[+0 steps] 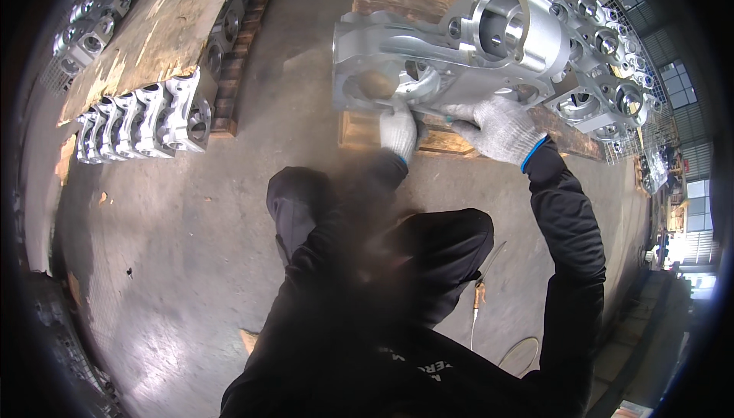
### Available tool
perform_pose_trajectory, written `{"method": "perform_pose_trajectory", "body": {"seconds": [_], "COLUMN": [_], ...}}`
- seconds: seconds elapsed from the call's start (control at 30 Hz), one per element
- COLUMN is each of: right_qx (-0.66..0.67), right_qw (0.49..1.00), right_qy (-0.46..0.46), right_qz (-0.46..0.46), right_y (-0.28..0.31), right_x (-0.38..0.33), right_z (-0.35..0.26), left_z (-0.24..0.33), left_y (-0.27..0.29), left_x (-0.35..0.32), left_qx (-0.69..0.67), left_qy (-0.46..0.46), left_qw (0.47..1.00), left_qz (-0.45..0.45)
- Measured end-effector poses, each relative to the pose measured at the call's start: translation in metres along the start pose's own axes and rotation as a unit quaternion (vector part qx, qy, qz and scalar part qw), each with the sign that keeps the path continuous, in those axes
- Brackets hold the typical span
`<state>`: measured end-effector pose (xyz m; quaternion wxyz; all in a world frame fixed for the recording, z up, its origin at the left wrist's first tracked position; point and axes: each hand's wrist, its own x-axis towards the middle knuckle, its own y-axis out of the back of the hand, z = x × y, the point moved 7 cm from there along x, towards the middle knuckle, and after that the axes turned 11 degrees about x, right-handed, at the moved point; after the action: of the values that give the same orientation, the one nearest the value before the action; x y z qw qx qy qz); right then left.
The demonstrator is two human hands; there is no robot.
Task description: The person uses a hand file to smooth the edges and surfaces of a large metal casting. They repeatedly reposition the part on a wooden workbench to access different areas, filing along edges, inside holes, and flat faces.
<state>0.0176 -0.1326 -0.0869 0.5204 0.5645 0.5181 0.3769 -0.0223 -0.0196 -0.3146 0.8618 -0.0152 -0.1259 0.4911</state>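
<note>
A large silvery metal casting (451, 59) with round bores lies on a wooden pallet (359, 131) in front of me. My left hand (399, 134), in a grey-white knit glove, is closed at the casting's near edge, its fingertips partly hidden against the metal. To its right, my right hand (501, 129) wears a matching glove with a blue cuff edge. Its fingers point left along the same edge, thumb and forefinger drawn together. A small teal bit shows by those fingertips; what they hold is too small to tell.
More castings (604, 105) crowd the pallet's right side. At left, a wooden board (153, 43) lies over a row of similar castings (145, 124) on another pallet. An air blow gun (479, 296) with a thin hose lies on the concrete floor (191, 265) by my right knee.
</note>
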Motion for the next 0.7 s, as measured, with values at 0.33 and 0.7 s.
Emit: {"method": "perform_pose_trajectory", "body": {"seconds": [0.33,0.7], "right_qx": [0.063,0.313], "right_qw": [0.994,0.932], "right_qy": [-0.035,-0.067], "right_qz": [0.081,0.169], "right_y": [-0.033,-0.080], "right_x": [-0.024,-0.059], "right_z": [-0.019,-0.001], "left_z": [0.019,0.060], "left_y": [0.015,0.033], "left_x": [-0.008,0.009], "left_qx": [0.050,0.528], "left_qy": [-0.027,-0.058], "left_qw": [0.998,0.825], "left_qz": [-0.031,-0.194]}}
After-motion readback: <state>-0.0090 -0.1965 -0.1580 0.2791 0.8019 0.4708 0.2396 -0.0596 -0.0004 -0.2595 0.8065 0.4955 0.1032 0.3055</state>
